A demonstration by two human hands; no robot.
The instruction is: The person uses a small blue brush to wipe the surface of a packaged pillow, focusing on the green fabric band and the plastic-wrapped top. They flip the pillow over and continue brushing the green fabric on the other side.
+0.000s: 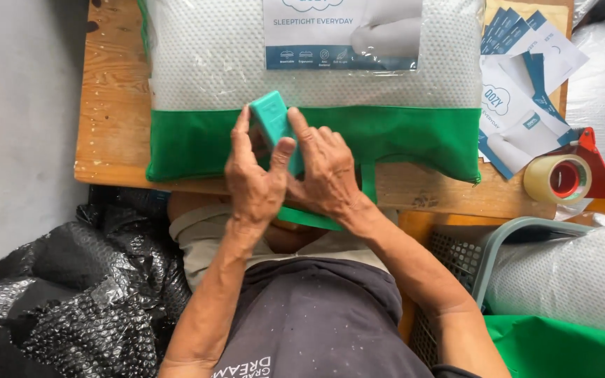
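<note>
A packaged white pillow (246,56) in a clear bag with a green fabric band (414,140) lies on the wooden table (113,105). Both hands meet over the band's near edge. My left hand (255,178) and my right hand (323,168) together grip a small teal-green block-shaped tool (272,122), tilted upright against the green band. A green strap (309,219) hangs off the table edge below my hands.
A tape dispenser with a roll of tape (567,176) sits at the table's right edge beside printed paper cards (519,105). Black bubble wrap (71,294) lies at lower left. A grey basket (477,259) with another wrapped pillow (575,276) stands at lower right.
</note>
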